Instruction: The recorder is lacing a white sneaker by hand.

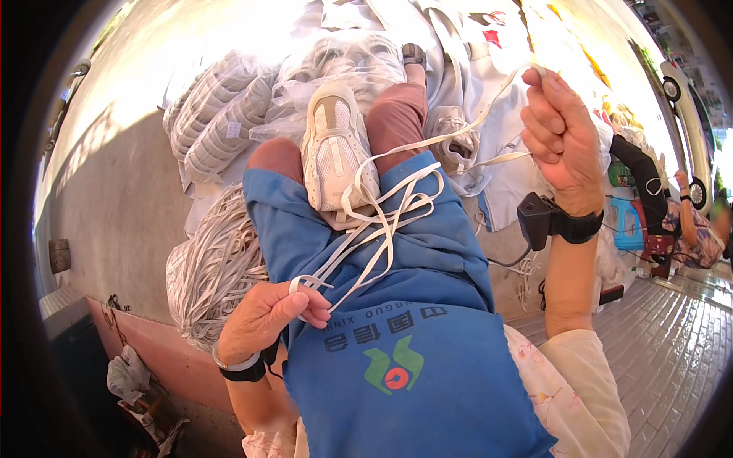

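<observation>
A beige and white mesh sneaker (pixel 336 153) rests between my knees, toe pointing away. Long cream shoelaces (pixel 393 217) run from it in loose loops over the blue apron (pixel 382 282) on my lap. My left hand (pixel 271 311) pinches several lace strands low on the left. Raised at the upper right, my right hand (pixel 559 130) is closed on a lace that stretches up from the sneaker; its end hangs past the fist. A second similar sneaker (pixel 456 141) lies just beyond my right knee.
Left of my leg sits a large bundle of laces (pixel 221 259). Stacked pale shoes (pixel 229 114) and clear plastic bags (pixel 343 61) lie ahead. A blue stool (pixel 628 224) and another person (pixel 695 221) are at the right, with a parked car (pixel 687 114) behind.
</observation>
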Available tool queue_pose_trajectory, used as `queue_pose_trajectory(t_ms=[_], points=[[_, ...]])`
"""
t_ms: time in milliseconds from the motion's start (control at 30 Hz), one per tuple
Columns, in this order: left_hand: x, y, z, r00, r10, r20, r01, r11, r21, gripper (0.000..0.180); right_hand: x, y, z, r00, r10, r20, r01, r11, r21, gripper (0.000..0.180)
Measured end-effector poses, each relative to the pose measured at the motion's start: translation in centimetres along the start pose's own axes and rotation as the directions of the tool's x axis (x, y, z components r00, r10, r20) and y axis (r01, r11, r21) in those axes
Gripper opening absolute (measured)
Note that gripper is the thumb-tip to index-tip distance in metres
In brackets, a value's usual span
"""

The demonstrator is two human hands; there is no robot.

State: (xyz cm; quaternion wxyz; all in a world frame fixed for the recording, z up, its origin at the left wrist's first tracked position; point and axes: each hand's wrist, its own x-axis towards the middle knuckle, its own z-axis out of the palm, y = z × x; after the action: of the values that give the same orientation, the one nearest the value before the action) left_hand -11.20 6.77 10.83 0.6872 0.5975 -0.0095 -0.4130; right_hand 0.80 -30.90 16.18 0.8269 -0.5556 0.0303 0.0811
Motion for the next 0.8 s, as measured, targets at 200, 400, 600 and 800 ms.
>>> queue_pose_trajectory(t_ms=[200,400,600,800], points=[[-0.7,2.0,-0.5,0.631,0.654,0.416,-0.434,0.743,-0.509,0.041,0.6,12.1,2.8,0.853,-0.122,0.508,0.505,0.445,-0.740,0.024],[-2.1,-1.3,-0.3,0.918,0.363,-0.160,-0.397,0.833,-0.386,0.043,-2.7,12.6,-0.3,0.780,0.309,0.544,0.445,0.338,-0.829,0.022],[-0.8,-3.8,-1.8,0.769,0.170,-0.616,-0.489,0.778,-0.395,0.039,-3.8,4.4,-8.5,0.828,0.548,0.115,0.012,0.188,-0.982,0.022],[2.0,-3.4,-1.1,0.715,0.189,-0.673,0.129,0.910,0.393,0.038,-1.8,2.0,-12.0,0.992,-0.015,-0.124,-0.113,0.315,-0.942,0.021]])
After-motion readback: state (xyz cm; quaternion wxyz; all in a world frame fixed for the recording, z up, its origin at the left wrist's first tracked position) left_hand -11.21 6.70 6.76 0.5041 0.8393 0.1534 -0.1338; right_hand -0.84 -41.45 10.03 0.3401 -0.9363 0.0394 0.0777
